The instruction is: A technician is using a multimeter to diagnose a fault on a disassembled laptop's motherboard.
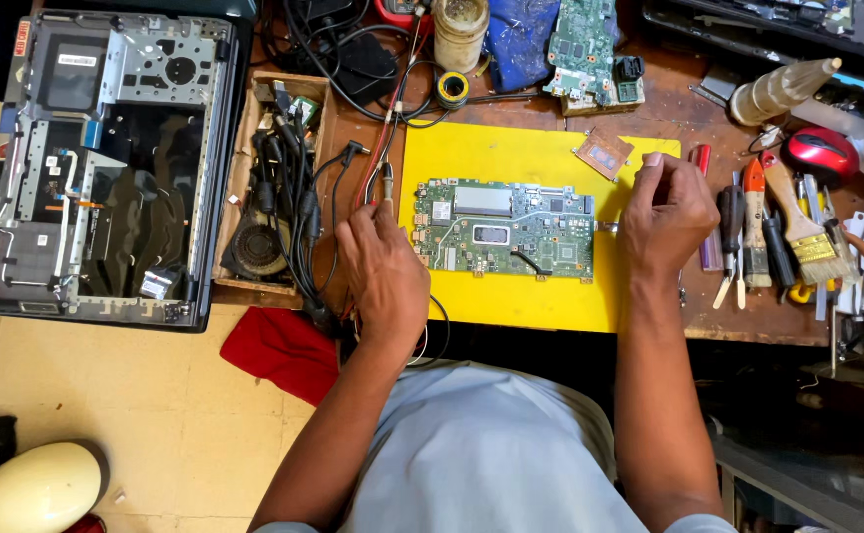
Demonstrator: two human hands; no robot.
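Yellow mat (511, 306), flat, smooth, rectangular, on worn brown wood bench (748, 316). One green circuit board (504, 228) lies mid-mat, studded with chips, shiny silver shield. Left hand (383, 271) at board's left edge, fingers curled down; grip not readable. Right hand (664, 212) at board's right end, clenched on thin metal tool, tip touching board. Second green board (582, 44) beyond mat. One copper square plate (603, 153) on mat corner. One bristle brush (802, 222), one red mouse (820, 153). Open laptop chassis (106, 163) left.

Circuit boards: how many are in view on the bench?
2: the green board on the yellow mat between both hands, another board at the bench's back edge. Clutter may hide more.
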